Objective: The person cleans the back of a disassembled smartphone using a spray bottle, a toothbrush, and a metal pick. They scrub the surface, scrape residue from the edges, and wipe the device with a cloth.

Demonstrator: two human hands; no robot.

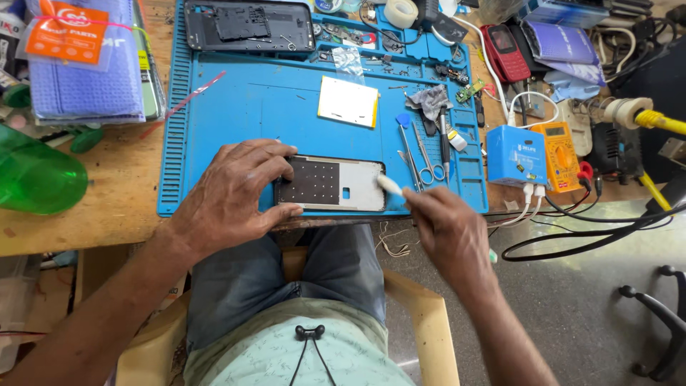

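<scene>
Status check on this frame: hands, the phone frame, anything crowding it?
Left hand pins phone frame on blue mat. Right hand holds white tool at frame's right edge. Scissors close beside.

Left hand (232,193) pins a phone frame (332,184) on the blue mat (271,107); right hand (446,229) wipes its edge with a white swab (389,184).
</scene>
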